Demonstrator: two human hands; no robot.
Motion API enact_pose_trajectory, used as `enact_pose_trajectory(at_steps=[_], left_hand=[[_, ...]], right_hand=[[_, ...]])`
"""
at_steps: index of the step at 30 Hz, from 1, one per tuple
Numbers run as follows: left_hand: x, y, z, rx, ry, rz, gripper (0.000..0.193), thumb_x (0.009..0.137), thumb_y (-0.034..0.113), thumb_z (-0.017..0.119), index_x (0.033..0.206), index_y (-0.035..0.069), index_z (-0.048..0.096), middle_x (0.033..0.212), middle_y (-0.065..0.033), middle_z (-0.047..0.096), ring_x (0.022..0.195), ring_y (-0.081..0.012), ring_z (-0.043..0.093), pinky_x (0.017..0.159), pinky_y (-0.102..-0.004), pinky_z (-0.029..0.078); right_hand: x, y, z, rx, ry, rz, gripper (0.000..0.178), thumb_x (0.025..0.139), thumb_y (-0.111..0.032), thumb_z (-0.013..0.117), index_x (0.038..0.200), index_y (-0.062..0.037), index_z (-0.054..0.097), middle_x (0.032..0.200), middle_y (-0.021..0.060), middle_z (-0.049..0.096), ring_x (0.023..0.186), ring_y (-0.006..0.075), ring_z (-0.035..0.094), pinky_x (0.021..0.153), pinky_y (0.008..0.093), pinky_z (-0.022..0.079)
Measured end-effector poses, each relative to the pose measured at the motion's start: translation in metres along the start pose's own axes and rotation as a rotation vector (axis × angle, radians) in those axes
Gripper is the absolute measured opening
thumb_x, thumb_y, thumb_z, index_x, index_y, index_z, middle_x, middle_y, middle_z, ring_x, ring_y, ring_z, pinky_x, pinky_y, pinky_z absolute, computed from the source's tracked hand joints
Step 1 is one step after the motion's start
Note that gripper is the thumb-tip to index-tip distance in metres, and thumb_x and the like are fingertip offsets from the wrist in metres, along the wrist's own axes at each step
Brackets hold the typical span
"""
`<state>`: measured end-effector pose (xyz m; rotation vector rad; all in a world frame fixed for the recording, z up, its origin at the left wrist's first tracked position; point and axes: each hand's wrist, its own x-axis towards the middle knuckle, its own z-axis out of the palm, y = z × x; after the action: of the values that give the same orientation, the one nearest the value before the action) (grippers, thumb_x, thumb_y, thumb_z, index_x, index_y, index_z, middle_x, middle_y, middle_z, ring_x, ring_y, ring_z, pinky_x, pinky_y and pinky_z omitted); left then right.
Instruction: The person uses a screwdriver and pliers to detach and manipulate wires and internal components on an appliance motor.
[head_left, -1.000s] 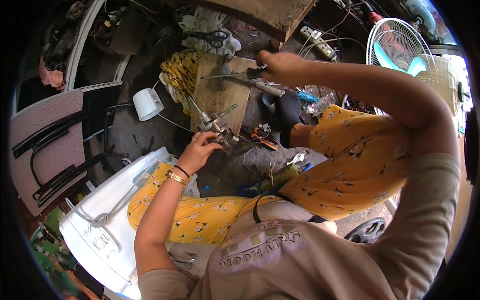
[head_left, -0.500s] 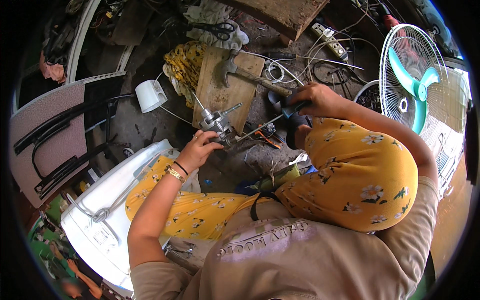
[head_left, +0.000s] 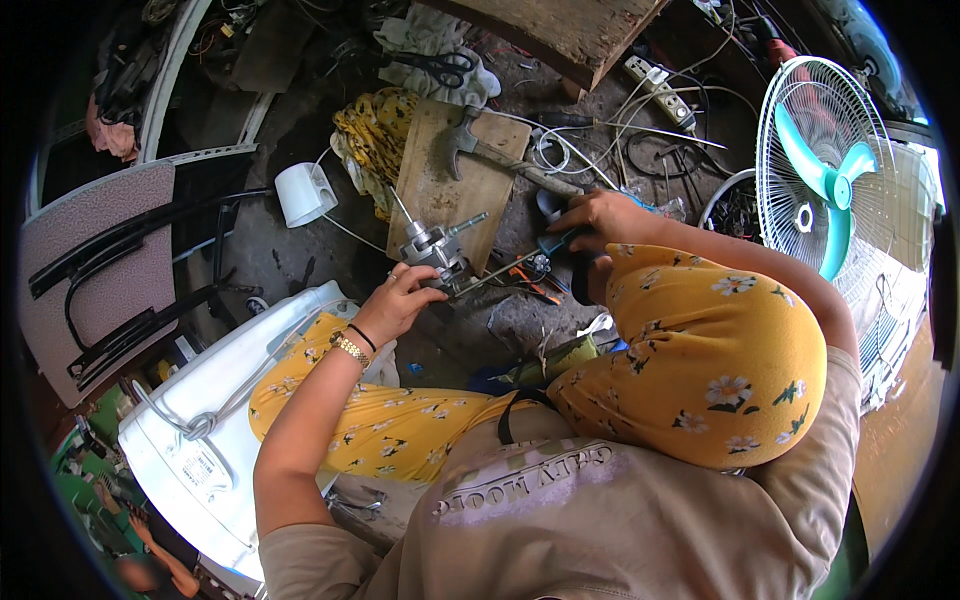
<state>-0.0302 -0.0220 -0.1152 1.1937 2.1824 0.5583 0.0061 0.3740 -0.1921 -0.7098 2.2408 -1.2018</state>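
My left hand [head_left: 402, 298] grips the near side of a silvery fan motor [head_left: 432, 245], fingers and thumb closed on it. Thin shafts stick out of the motor, which rests by the near edge of a worn wooden board [head_left: 418, 165]. In my right hand [head_left: 606, 218] is a screwdriver with a blue-green handle; its long metal shaft [head_left: 508, 267] slants down-left to the motor's near side, beside my left fingertips. Exactly where the tip touches is hidden. A claw hammer [head_left: 505, 160] lies across the board, its handle end close to my right hand.
A fan with turquoise blades [head_left: 840, 190] stands at right. Behind my right hand lie loose cables and a white power strip [head_left: 660, 92]. Left are a white cup-shaped piece [head_left: 303, 194] and a large white casing [head_left: 190, 460]. Orange-handled pliers [head_left: 535, 285] lie on the floor.
My right hand has moved left and slightly nearer to me with the screwdriver, whose shaft now lies lower against the motor. My left hand stays on the motor.
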Motion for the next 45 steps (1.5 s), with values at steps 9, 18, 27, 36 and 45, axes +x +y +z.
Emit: enact_pose_trajectory(at_steps=[9, 18, 27, 36, 45], left_hand=[[-0.001, 0.001, -0.001, 0.006, -0.012, 0.001, 0.038, 0.069, -0.009, 0.067, 0.100, 0.012, 0.069, 0.117, -0.0056, 0.051, 0.087, -0.0218, 0.053, 0.079, -0.0330, 0.050], [-0.001, -0.001, 0.000, -0.003, -0.016, 0.002, 0.040, 0.068, -0.010, 0.066, 0.101, 0.011, 0.069, 0.119, -0.0063, 0.051, 0.094, -0.0236, 0.052, 0.080, -0.0328, 0.050], [-0.002, -0.002, 0.000, -0.001, -0.017, 0.015, 0.039, 0.069, -0.009, 0.066, 0.102, 0.011, 0.069, 0.119, -0.0070, 0.051, 0.094, -0.0243, 0.052, 0.080, -0.0331, 0.050], [0.003, 0.018, -0.001, 0.130, 0.074, 0.002, 0.040, 0.074, -0.005, 0.064, 0.111, 0.012, 0.064, 0.119, -0.0085, 0.052, 0.094, -0.0266, 0.055, 0.081, -0.0355, 0.051], [-0.001, 0.061, 0.157, -1.054, 0.382, -1.268, 0.013, 0.085, 0.011, 0.064, 0.095, 0.003, 0.062, 0.074, -0.0060, 0.061, 0.064, -0.0172, 0.060, 0.055, -0.0322, 0.049]], right_hand=[[0.001, -0.002, 0.005, 0.024, -0.004, 0.019, 0.043, 0.075, -0.018, 0.076, 0.117, -0.0143, 0.069, 0.104, 0.0154, 0.065, 0.101, 0.0364, 0.061, 0.089, 0.0449, 0.048], [-0.004, -0.005, 0.001, 0.053, -0.005, 0.022, 0.040, 0.076, -0.014, 0.075, 0.115, -0.0121, 0.069, 0.107, 0.0154, 0.067, 0.100, 0.0351, 0.064, 0.088, 0.0435, 0.050], [-0.007, -0.005, 0.001, 0.095, 0.042, 0.008, 0.042, 0.073, -0.009, 0.074, 0.115, -0.0089, 0.069, 0.105, 0.0168, 0.067, 0.099, 0.0361, 0.063, 0.087, 0.0433, 0.050], [-0.065, -0.027, -0.083, 0.045, 0.263, 0.115, 0.039, 0.079, -0.010, 0.072, 0.118, -0.0078, 0.068, 0.109, 0.0134, 0.070, 0.098, 0.0254, 0.067, 0.091, 0.0370, 0.051], [-0.156, -0.167, -0.180, 0.127, 0.883, 0.421, 0.045, 0.094, -0.028, 0.061, 0.132, -0.0054, 0.055, 0.092, 0.0024, 0.066, 0.062, 0.0034, 0.051, 0.048, 0.0189, 0.038]])
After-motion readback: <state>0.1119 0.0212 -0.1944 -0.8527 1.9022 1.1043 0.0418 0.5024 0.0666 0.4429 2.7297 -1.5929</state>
